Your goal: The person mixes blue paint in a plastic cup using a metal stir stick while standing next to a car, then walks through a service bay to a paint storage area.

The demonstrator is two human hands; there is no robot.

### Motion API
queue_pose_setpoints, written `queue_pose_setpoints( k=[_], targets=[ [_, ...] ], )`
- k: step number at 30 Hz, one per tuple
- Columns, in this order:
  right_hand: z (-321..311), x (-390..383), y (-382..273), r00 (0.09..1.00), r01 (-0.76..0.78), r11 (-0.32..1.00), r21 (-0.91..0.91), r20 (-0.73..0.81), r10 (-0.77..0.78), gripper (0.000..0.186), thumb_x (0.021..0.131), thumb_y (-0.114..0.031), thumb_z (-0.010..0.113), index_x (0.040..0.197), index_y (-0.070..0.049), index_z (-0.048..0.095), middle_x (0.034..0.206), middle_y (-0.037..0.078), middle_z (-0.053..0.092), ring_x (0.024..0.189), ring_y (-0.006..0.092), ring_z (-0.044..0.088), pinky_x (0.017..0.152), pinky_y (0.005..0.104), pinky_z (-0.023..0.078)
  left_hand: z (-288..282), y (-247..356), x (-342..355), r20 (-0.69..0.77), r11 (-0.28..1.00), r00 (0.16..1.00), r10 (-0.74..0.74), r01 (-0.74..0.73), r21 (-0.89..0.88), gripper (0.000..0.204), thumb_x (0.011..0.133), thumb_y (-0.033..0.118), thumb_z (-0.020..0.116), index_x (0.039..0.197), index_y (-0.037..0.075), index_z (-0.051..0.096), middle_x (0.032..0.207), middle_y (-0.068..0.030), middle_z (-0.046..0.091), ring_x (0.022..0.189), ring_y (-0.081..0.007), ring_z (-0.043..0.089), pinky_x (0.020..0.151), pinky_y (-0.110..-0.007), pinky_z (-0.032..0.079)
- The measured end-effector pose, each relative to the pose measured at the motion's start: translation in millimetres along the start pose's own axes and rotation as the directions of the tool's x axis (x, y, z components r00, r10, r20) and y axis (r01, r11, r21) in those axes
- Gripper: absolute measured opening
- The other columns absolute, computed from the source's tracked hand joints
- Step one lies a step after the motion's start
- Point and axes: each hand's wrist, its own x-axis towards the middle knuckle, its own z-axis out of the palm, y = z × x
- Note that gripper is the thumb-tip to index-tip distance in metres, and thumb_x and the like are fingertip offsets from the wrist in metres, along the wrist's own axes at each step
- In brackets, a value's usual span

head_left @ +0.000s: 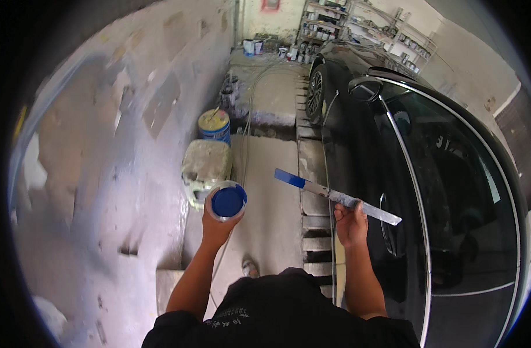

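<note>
My left hand (220, 227) is wrapped round a clear plastic cup of blue paint (229, 201), held out in front of me over the floor. Between the thumb and fingers of my right hand (352, 225) is a long flat stirring stick (329, 193). Blue paint coats its far left end, while the end by my hand looks grey and stained. The stick points left and slightly away from me, apart from the cup. Just beyond my right hand stands a black car (358, 156), its door handle (387, 223) beside my fingers.
A stained, paint-marked wall (120, 174) runs along the left. Next to it stand a dirty plastic jerrycan (206, 159) and a blue bucket (214, 124). A hose (251, 104) trails over the floor. Shelves of cans (387, 29) line the far wall; slats (316, 223) edge the car.
</note>
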Motion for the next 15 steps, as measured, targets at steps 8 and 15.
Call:
queue_pose_setpoints(
  k=[8, 15],
  targets=[
    [4.9, 200.5, 26.6, 0.992, 0.125, 0.991, 0.051, -0.025, -0.123, 0.027, 0.092, -0.031, 0.067, 0.107, -0.012, 0.057, 0.101, 0.007, 0.064, 0.091, 0.0213, 0.061, 0.082, 0.0343, 0.051, 85.7, -49.8, 172.7, 0.042, 0.995, 0.999, -0.030, 0.034, -0.095, 0.071, 0.067, 0.012, 0.084, 0.127, 0.001, 0.048, 0.121, -0.0130, 0.057, 0.112, -0.0225, 0.057, 0.098, -0.035, 0.043],
    [53.5, 407.1, 39.3, 0.957, 0.180, 0.982, 0.059, 0.218, -0.189, 0.031, 0.094, -0.029, 0.062, 0.112, -0.006, 0.051, 0.114, 0.012, 0.060, 0.099, 0.0207, 0.061, 0.088, 0.0350, 0.051, 161.6, -70.3, 321.3, -0.054, 0.995, 0.998, -0.039, 0.034, -0.094, 0.073, 0.067, 0.011, 0.084, 0.129, 0.001, 0.047, 0.123, -0.0130, 0.056, 0.114, -0.0224, 0.056, 0.099, -0.035, 0.043]
  ],
)
